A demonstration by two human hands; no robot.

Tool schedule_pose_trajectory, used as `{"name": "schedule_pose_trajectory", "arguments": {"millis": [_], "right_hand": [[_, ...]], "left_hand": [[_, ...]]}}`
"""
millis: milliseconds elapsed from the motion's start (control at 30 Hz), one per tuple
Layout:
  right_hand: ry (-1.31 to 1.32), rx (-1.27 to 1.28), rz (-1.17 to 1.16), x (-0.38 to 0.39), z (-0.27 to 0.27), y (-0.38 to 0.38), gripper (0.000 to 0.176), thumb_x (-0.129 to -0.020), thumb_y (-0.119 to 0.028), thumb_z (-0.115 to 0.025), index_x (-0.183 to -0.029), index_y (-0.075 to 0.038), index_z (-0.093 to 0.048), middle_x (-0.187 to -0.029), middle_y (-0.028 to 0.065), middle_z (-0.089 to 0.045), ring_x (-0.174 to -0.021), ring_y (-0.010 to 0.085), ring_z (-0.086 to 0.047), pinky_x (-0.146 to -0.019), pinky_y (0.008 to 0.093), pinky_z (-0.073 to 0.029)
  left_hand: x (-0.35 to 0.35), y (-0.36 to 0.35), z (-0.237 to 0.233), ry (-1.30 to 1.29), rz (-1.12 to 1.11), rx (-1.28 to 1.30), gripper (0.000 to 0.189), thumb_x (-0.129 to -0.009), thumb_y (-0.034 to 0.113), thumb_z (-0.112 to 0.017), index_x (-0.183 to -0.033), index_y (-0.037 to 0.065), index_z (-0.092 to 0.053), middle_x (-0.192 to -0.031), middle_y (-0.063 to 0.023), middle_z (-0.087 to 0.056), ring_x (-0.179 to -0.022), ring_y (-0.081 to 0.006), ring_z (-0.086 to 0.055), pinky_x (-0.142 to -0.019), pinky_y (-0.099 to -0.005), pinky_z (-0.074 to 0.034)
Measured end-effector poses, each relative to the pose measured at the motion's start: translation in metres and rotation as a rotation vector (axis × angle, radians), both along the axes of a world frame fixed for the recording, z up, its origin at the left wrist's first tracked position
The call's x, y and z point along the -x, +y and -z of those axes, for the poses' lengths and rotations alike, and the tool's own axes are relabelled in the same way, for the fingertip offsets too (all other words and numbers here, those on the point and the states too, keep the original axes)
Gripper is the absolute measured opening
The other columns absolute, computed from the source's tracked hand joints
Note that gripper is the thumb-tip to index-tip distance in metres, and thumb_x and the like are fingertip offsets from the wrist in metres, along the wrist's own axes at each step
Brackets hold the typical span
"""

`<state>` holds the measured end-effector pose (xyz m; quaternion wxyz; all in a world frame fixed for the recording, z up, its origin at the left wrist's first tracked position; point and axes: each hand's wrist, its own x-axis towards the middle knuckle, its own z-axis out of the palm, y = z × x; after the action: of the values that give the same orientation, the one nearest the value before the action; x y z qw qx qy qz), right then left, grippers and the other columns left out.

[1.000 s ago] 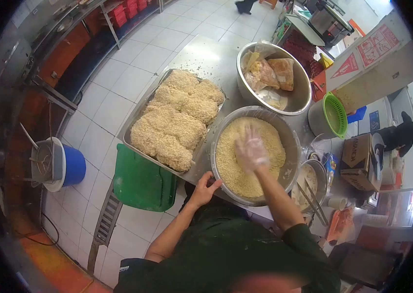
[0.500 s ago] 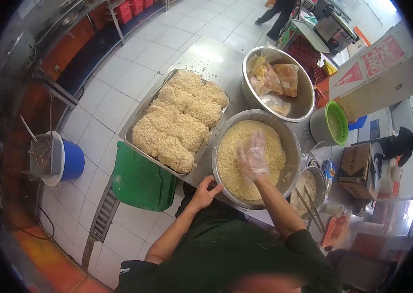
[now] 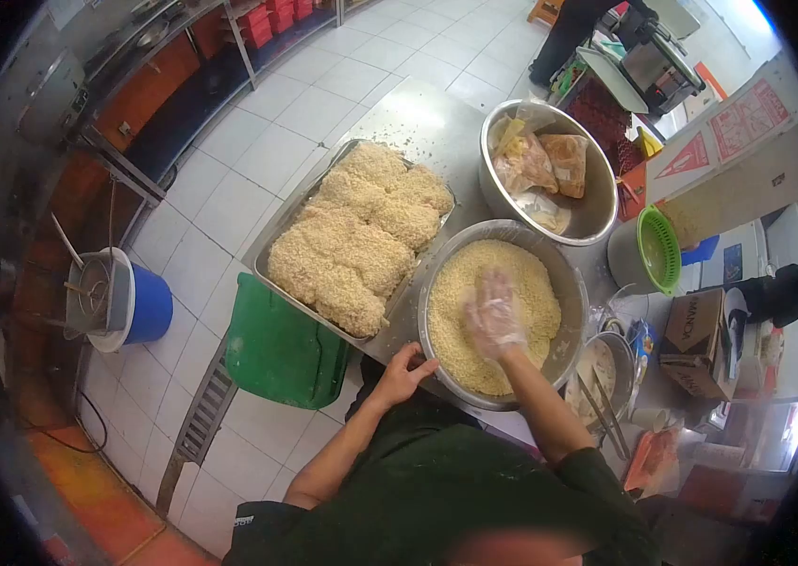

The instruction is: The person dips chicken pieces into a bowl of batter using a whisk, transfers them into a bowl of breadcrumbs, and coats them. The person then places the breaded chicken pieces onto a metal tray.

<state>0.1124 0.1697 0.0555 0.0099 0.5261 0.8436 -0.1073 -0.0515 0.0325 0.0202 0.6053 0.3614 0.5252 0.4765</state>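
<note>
My right hand, in a clear plastic glove, lies palm down on pale breadcrumbs inside a large metal bowl. Its fingers are stretched out and some tips look partly sunk in the crumbs. My bare left hand grips the near-left rim of that bowl, thumb along the outside; part of the fingers is hidden. Left of the bowl, a metal tray holds several thickly crumbed pieces, piled close together.
Behind, another metal bowl holds bagged food. To the right stand a smaller bowl with tongs, a green strainer and a cardboard box. A green bin lid sits below the tray. Another person stands at the back.
The whole view has shifted slightly right and down. My right hand stays on the crumbs, its fingers drawn a little closer together. My left hand keeps its place at the rim.
</note>
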Motion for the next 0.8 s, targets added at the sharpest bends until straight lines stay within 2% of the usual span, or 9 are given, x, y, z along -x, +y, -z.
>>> {"name": "schedule_pose_trajectory", "arguments": {"millis": [133, 200, 233, 300, 433, 500, 633, 733, 800], "right_hand": [[-0.052, 0.045, 0.139, 0.010, 0.006, -0.001, 0.066, -0.092, -0.041, -0.026, -0.141, 0.001, -0.011, -0.148, 0.0205, -0.006, -0.138, 0.0318, 0.000, -0.112, 0.0402, 0.003], [-0.046, -0.048, -0.045, -0.007, 0.009, 0.004, 0.073, -0.089, -0.044, -0.036, -0.141, 0.001, -0.011, -0.144, 0.0256, -0.018, -0.136, 0.0333, -0.016, -0.111, 0.0382, -0.013], [-0.043, -0.059, -0.054, -0.002, -0.006, 0.002, 0.073, -0.089, -0.044, -0.036, -0.141, 0.001, -0.011, -0.144, 0.0256, -0.018, -0.136, 0.0333, -0.016, -0.111, 0.0382, -0.013], [0.141, 0.355, 0.605, -0.002, -0.042, -0.005, 0.086, -0.080, -0.053, -0.049, -0.138, 0.003, -0.021, -0.133, 0.0262, -0.039, -0.123, 0.0343, -0.041, -0.102, 0.0376, -0.032], [0.218, 0.625, 0.563, -0.008, -0.062, 0.012, 0.092, -0.068, -0.060, -0.061, -0.128, 0.007, -0.040, -0.116, 0.0251, -0.055, -0.106, 0.0339, -0.056, -0.088, 0.0392, -0.043], [0.109, 0.694, 0.583, -0.012, -0.057, 0.020, 0.084, -0.063, -0.063, -0.064, -0.108, 0.008, -0.057, -0.098, 0.0233, -0.062, -0.096, 0.0322, -0.060, -0.082, 0.0394, -0.044], [0.046, 0.521, 0.500, -0.019, -0.051, 0.015, 0.079, -0.059, -0.064, -0.068, -0.095, 0.007, -0.063, -0.083, 0.0179, -0.065, -0.080, 0.0283, -0.063, -0.073, 0.0373, -0.047], [0.023, 0.545, 0.378, -0.030, -0.050, 0.023, 0.063, -0.064, -0.049, -0.074, -0.095, 0.006, -0.062, -0.083, 0.0112, -0.064, -0.071, 0.0215, -0.061, -0.063, 0.0320, -0.048], [0.534, 0.563, 0.229, -0.053, -0.016, 0.029, 0.043, -0.071, -0.028, -0.074, -0.097, 0.003, -0.060, -0.087, 0.0068, -0.063, -0.068, 0.0143, -0.058, -0.055, 0.0259, -0.046]], "left_hand": [[-0.003, -0.001, 0.004, -0.051, -0.026, -0.025, 0.024, -0.084, 0.020, -0.064, -0.100, 0.003, -0.057, -0.086, -0.0029, -0.058, -0.080, -0.0112, -0.056, -0.074, -0.0265, -0.045], [-0.003, 0.001, 0.002, -0.043, -0.032, -0.027, 0.024, -0.084, 0.020, -0.064, -0.100, 0.003, -0.057, -0.090, -0.0032, -0.058, -0.081, -0.0111, -0.056, -0.074, -0.0265, -0.045], [0.001, 0.002, 0.000, -0.040, -0.042, -0.038, 0.024, -0.084, 0.020, -0.064, -0.100, 0.003, -0.057, -0.090, -0.0032, -0.058, -0.081, -0.0111, -0.056, -0.074, -0.0265, -0.045], [0.002, 0.000, -0.001, -0.041, 0.044, 0.037, 0.030, -0.085, 0.022, -0.062, -0.106, 0.002, -0.056, -0.104, -0.0050, -0.058, -0.096, -0.0130, -0.052, -0.087, -0.0280, -0.040], [-0.001, -0.001, 0.002, 0.031, -0.044, -0.033, 0.027, -0.083, 0.023, -0.064, -0.100, 0.003, -0.056, -0.092, -0.0027, -0.058, -0.084, -0.0112, -0.055, -0.077, -0.0268, -0.044], [0.001, 0.000, -0.003, 0.075, -0.042, -0.064, 0.029, -0.083, 0.025, -0.064, -0.100, 0.003, -0.056, -0.092, -0.0030, -0.059, -0.083, -0.0115, -0.054, -0.077, -0.0270, -0.043], [-0.001, -0.002, 0.003, 0.068, -0.046, -0.051, 0.030, -0.083, 0.026, -0.064, -0.101, 0.003, -0.056, -0.092, -0.0033, -0.059, -0.083, -0.0118, -0.054, -0.077, -0.0270, -0.043], [0.002, 0.001, -0.002, 0.066, -0.021, -0.039, 0.032, -0.083, 0.027, -0.064, -0.102, 0.003, -0.056, -0.093, -0.0035, -0.059, -0.083, -0.0124, -0.054, -0.078, -0.0272, -0.043], [0.003, -0.001, -0.004, 0.095, -0.001, -0.020, 0.035, -0.083, 0.028, -0.064, -0.105, 0.002, -0.056, -0.095, -0.0055, -0.060, -0.086, -0.0130, -0.055, -0.079, -0.0277, -0.043]]}}
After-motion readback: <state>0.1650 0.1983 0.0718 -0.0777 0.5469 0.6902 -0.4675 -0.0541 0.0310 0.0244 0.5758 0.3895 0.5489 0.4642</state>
